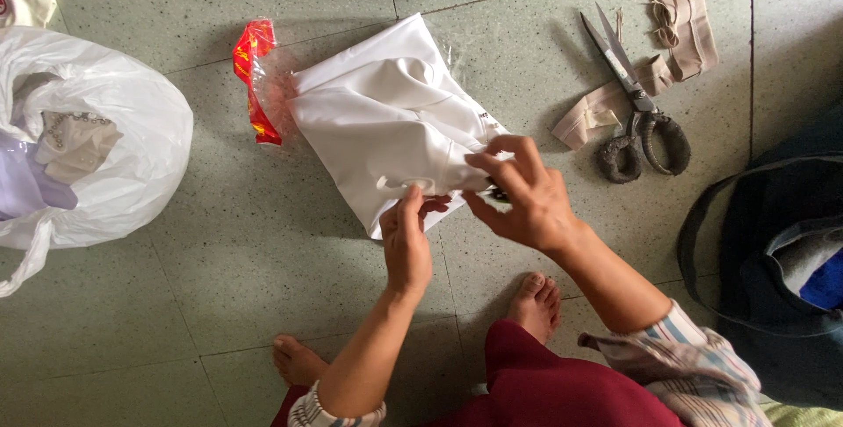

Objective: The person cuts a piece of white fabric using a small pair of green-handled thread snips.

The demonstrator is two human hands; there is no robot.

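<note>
Both hands are pinched shut on the near edge of the white cloth (386, 119): the left hand (406, 242) grips it between thumb and fingers, and the right hand (518, 199) nips the same edge just beside it. The cloth lies folded on the green speckled tile floor (219, 242), partly over a clear wrapper (256, 75) with red print. Scissors (637, 111) rest well to the right, a white bag (132, 128) to the left.

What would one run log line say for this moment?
left hand: pinching white cloth | right hand: gripping cloth edge | scissors: on floor
</note>
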